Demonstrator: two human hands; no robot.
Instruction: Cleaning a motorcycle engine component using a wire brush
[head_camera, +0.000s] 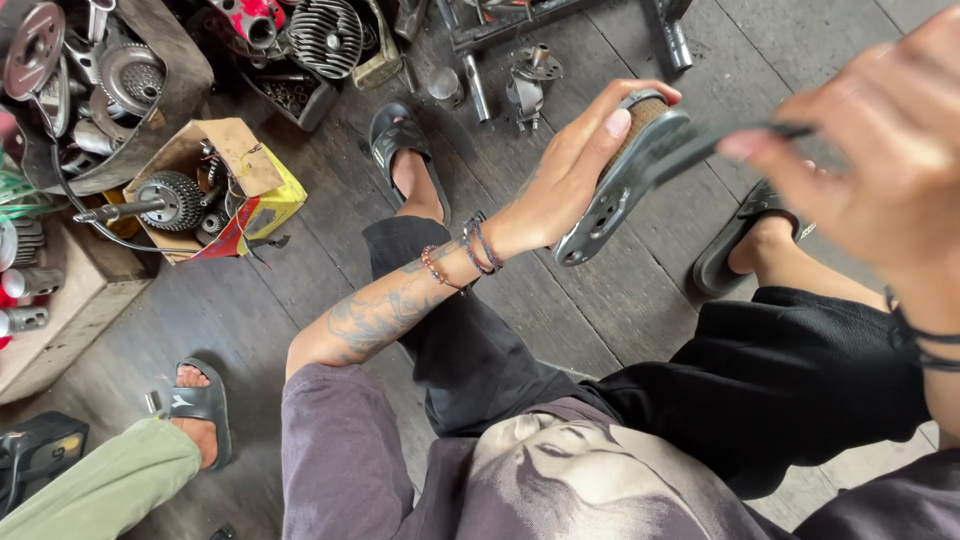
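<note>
Grey metal part (625, 175) in both hands.

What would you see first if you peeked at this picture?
First, the left hand in the middle, gripping a grey metal part above the dark wooden floor. The blurred right hand at the right edge holds a thin dark tool against it. At top left sits a yellow cardboard box of gears.

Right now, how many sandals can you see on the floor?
3. One black sandal is by the cardboard box, one is under the right hand, and one is on another person's foot at lower left. More may be hidden.
</note>
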